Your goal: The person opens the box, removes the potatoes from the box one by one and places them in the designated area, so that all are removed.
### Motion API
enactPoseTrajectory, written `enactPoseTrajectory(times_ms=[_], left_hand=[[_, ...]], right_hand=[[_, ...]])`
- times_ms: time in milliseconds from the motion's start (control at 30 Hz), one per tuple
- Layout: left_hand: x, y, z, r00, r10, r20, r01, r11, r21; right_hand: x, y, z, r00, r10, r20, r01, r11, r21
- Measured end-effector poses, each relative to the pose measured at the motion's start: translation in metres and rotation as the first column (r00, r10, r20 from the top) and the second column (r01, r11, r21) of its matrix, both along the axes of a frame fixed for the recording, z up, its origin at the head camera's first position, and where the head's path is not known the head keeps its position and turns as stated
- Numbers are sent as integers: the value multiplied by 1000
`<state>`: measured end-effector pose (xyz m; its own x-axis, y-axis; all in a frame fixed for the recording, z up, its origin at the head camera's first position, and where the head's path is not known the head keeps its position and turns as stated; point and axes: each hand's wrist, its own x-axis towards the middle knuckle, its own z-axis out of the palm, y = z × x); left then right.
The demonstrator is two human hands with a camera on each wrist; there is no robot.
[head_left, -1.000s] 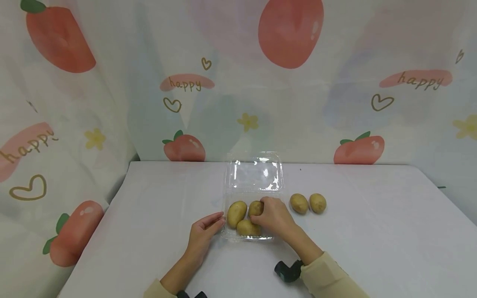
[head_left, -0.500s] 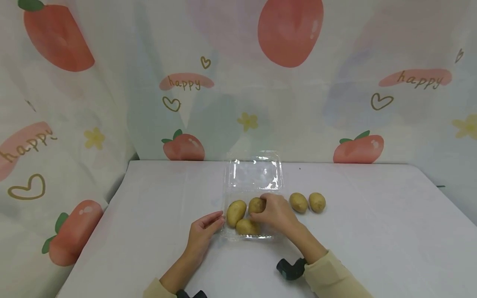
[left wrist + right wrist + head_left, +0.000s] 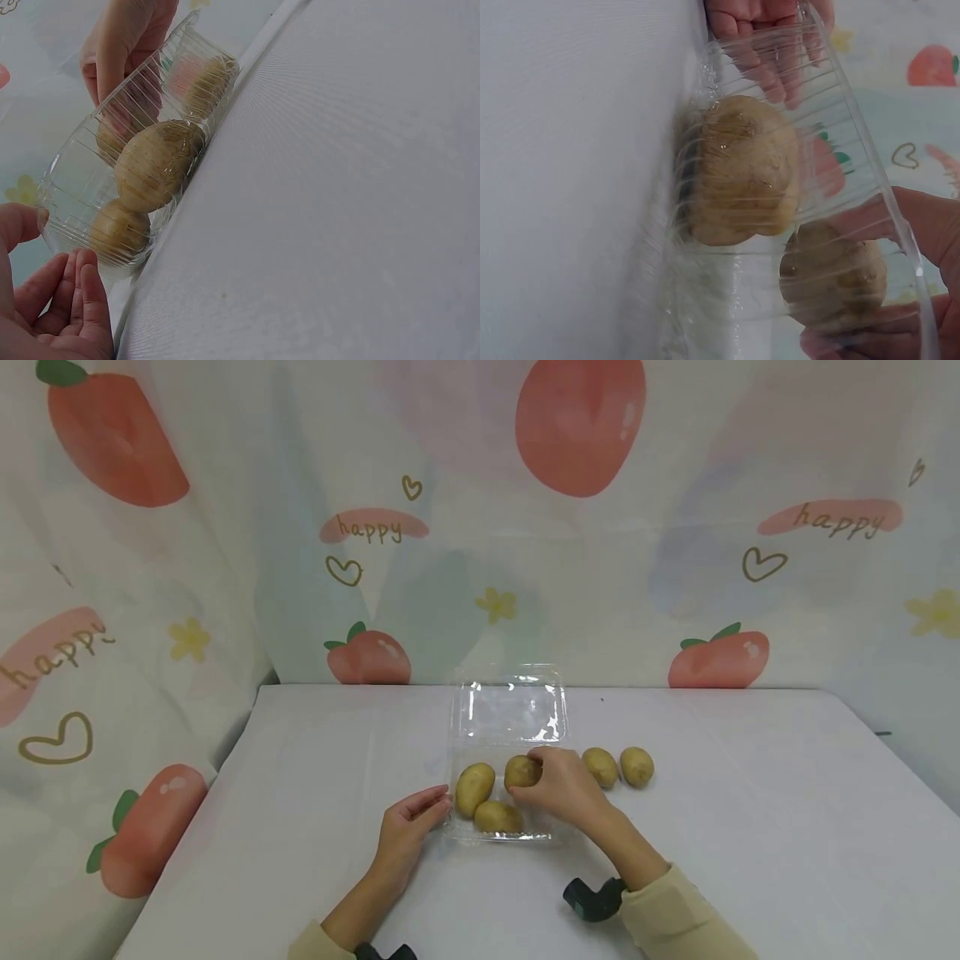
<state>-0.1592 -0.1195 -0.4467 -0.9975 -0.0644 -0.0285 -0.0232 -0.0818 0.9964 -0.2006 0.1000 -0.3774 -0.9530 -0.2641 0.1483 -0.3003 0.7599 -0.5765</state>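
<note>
A clear plastic clamshell box [image 3: 540, 827] stands on the table with its lid tipped back. My left hand [image 3: 408, 831] holds the box's left side, thumb and fingertips at the rim and wall. Inside lie two potatoes, an upright oval potato [image 3: 475, 789] at the left and a sideways potato [image 3: 498, 817] at the front. My right hand [image 3: 566, 787] grips a third potato [image 3: 521, 772] between thumb and fingers at the box's right part. In the right wrist view this gripped potato [image 3: 832, 274] sits higher than the others, seen through the ribbed wall.
Right of the box, two more potatoes lie side by side on the white table, one potato [image 3: 600, 767] nearer and another potato [image 3: 637, 767] further right. The transparent lid [image 3: 512, 710] stands up behind the box. A printed cloth [image 3: 585, 568] hangs at the table's back edge.
My right hand has shifted slightly right and away from me with its potato, leaving more space between it and the front potato. My left hand stays at the box's left side.
</note>
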Motion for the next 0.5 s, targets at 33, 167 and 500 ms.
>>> enactPoseTrajectory(times_ms=[33, 167, 500], left_hand=[[0, 0, 0, 1000, 1, 1, -1, 1000, 2], [-1, 0, 0, 1000, 2, 5, -2, 1000, 5], [0, -1, 0, 1000, 4, 9, -4, 1000, 7]], right_hand=[[0, 1, 1, 1000, 1, 4, -1, 1000, -3], [1, 6, 4, 1000, 3, 16, -3, 1000, -22], [0, 20, 14, 1000, -14, 13, 14, 1000, -13]])
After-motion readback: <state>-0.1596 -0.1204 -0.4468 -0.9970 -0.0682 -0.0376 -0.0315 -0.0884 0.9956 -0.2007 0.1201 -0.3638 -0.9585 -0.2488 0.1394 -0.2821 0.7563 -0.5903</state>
